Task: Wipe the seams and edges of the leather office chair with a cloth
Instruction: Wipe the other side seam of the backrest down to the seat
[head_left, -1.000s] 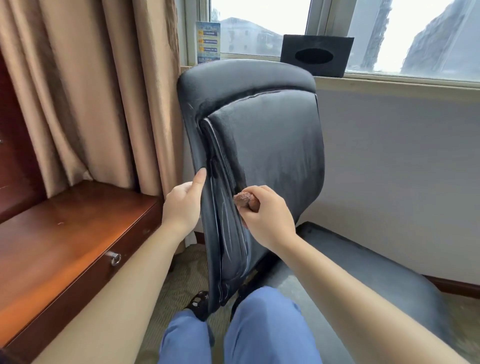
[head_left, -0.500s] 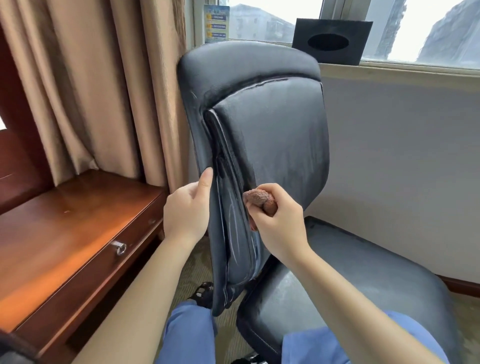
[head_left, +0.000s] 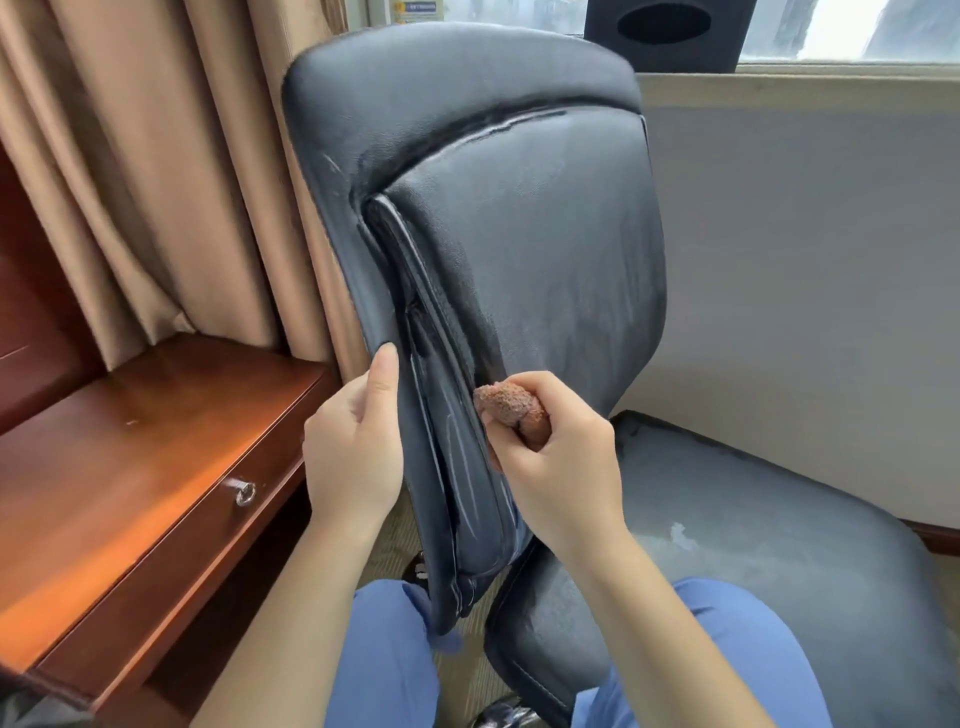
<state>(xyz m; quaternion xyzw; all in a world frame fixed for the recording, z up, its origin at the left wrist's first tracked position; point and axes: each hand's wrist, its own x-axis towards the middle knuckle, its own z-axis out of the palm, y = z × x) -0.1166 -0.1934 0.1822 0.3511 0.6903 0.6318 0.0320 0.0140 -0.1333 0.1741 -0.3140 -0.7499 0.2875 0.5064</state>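
I'd call it mid-task: left hand (head_left: 358, 447) grips chair back (head_left: 524, 249) edge, right hand (head_left: 558, 457) clutches cloth (head_left: 511, 405) at side seam; seat (head_left: 753, 551) prob. left.

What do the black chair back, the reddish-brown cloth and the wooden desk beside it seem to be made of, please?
The black padded chair back looks like leather or a leather imitation: fine grain, soft sheen, stitched seams. Which one, the look leaves open. The reddish-brown bunched cloth in the right hand seems a nubbly terry or microfibre. The red-brown desk looks like glossy varnished wood or veneer, reflecting light.
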